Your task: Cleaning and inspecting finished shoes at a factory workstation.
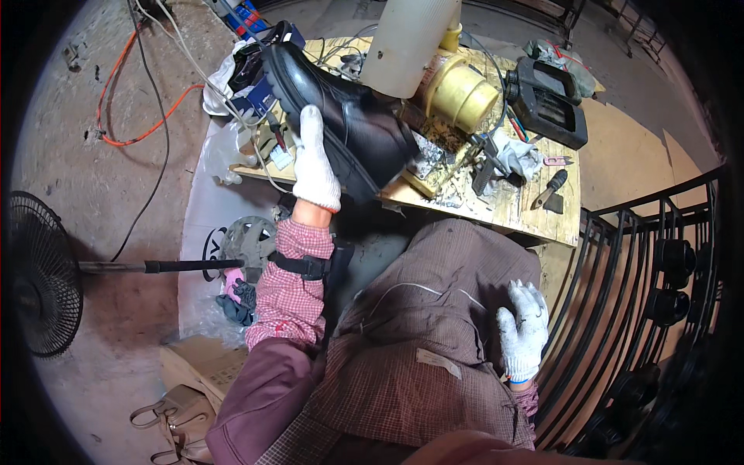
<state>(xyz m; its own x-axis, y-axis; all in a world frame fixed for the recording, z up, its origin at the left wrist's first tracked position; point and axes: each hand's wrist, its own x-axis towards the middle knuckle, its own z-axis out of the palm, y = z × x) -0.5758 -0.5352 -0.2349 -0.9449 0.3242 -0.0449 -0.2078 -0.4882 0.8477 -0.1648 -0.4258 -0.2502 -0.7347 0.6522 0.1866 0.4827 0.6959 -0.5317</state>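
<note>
My left hand [314, 167], in a white knit glove, grips a black leather boot [345, 116] by its thick sole. The boot is tilted, toe up to the left, above the near edge of a wooden workbench [554, 221]. Behind its shaft stand a pale translucent cylinder [407, 46] and a yellow round fitting [465, 89]. Low on the right, beside the brown apron [418, 310] over my lap, my right hand [525, 329] is also gloved. Its thumb stands apart from the fingers and nothing is in it.
On the bench's right lie a brush [550, 190], a pink-handled cutter [556, 161], a crumpled white rag [515, 155] and a black plastic container [546, 105]. A black metal rack [612, 287] stands at the right. A fan [43, 275] and cardboard box [205, 364] are at the left.
</note>
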